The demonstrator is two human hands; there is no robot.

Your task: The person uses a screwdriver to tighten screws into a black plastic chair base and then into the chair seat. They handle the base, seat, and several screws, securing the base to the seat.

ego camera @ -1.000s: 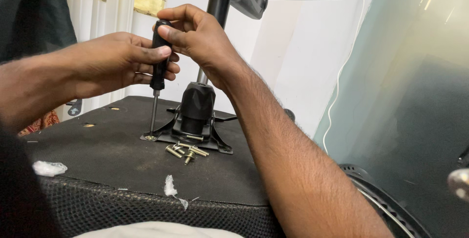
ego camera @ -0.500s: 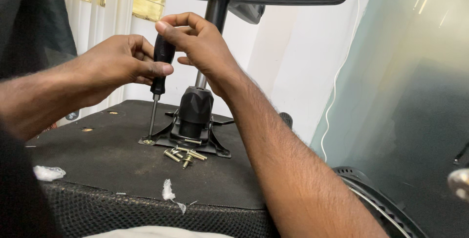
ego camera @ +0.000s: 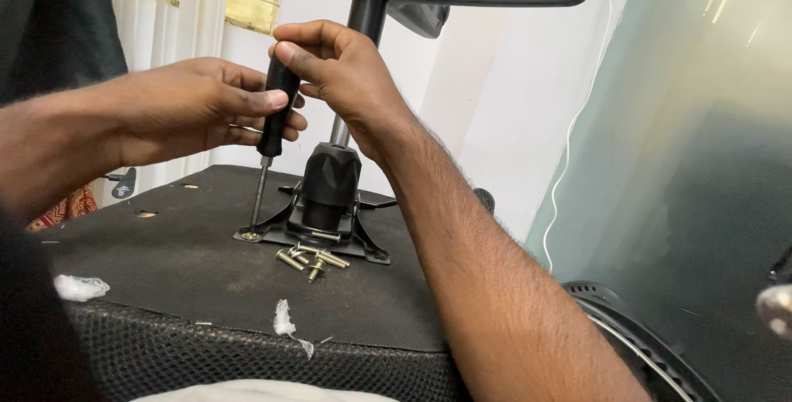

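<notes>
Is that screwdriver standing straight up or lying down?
Nearly upright. The screwdriver has its tip on the black plate's corner, with the left hand and right hand gripping its handle.

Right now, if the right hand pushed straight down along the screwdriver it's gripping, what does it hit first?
Probably the black mounting plate on the seat underside: the right hand tops the screwdriver, whose tip sits at the plate's corner hole. Depth is unclear.

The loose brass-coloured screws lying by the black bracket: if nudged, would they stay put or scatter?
The screws look like short, smooth metal cylinders, so they would probably roll or scatter if pushed. The dark fabric surface under them looks slightly rough, which may slow them. They seem small and light, likely fiddly to pinch singly.
</notes>
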